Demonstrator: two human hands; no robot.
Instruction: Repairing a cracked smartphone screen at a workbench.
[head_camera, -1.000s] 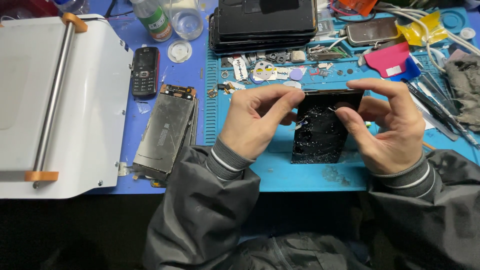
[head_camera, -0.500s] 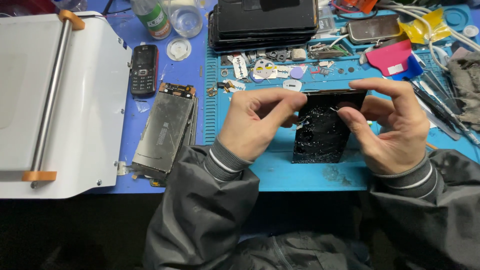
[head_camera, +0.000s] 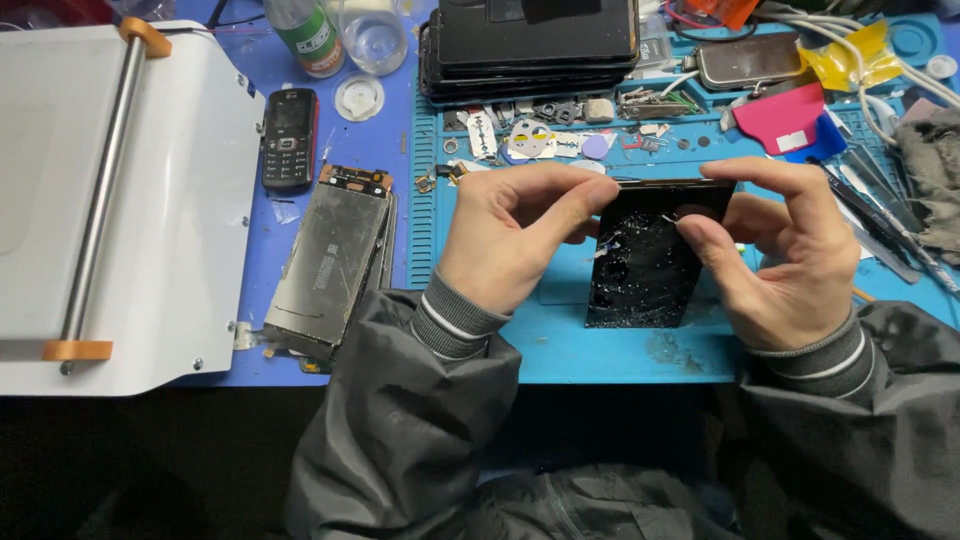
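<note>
You hold the cracked black screen panel (head_camera: 645, 265) upright between both hands, its lower edge resting on the blue work mat (head_camera: 600, 350), so the mat bears the weight while your fingers work along the top. Your left hand (head_camera: 510, 235) is closed on the panel's upper left corner, forefinger stretched along the top edge. Your right hand (head_camera: 780, 250) pinches the upper right corner, thumb pressed on the speckled face, fingers curled over the rim. Both grips are tight and narrow, which seems to keep your skin off the broken glass.

To the left, a stripped phone body (head_camera: 330, 265) lies flat within easy reach, with a small black keypad phone (head_camera: 288, 137) above it and a white machine (head_camera: 110, 200) at the edge. Small parts and a stack of black trays (head_camera: 530, 45) sit behind the panel.
</note>
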